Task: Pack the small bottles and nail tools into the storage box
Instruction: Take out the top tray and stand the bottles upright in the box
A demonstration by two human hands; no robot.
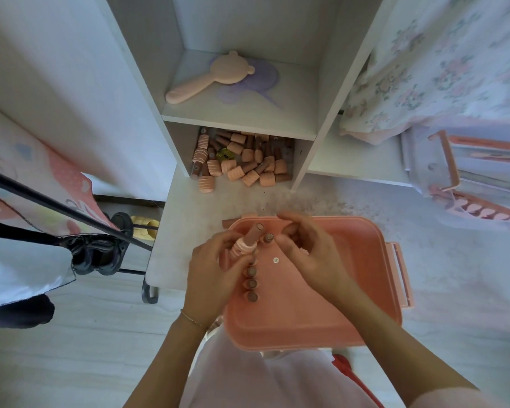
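left hand (215,266) gripping, right hand (306,245) curled

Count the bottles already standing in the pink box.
5 show: one gripped by the left hand at the row's far end, one beside it, three in a line nearer the person. The hand may hide more.

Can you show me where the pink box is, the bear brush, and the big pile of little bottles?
pink box (351,290): head view, bare floor of the box.
bear brush (215,75): head view, round head, on the upper shelf.
pile of little bottles (242,160): head view, middle of the heap, lower shelf.
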